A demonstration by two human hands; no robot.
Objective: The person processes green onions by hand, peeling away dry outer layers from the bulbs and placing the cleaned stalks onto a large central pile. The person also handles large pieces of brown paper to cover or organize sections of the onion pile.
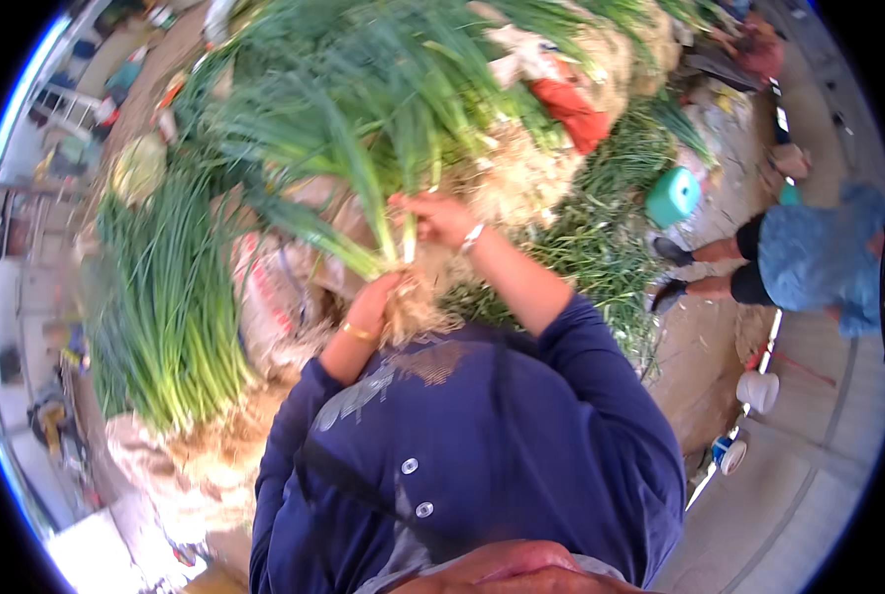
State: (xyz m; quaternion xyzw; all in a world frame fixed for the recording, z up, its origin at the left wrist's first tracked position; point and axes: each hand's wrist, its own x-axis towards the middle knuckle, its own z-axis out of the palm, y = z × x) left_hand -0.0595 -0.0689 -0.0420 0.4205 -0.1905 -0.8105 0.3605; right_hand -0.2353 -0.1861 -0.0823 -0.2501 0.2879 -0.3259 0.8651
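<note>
Heaped green onions and sacks cover the ground outdoors. At centre, the left hand (371, 302) is closed around the rooty base of a green onion bunch (363, 213), forearm bent upward. At one o'clock from it, the right hand (440, 218) pinches a stalk, elbow raised.

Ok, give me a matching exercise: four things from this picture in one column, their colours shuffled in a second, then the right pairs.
Things:
1. stool
2. cloth
3. bucket
4. sleeve

Colours:
A. white
B. navy blue
C. teal
D. red-orange

Pairs: 1-C, 2-D, 3-A, 4-B.
</note>
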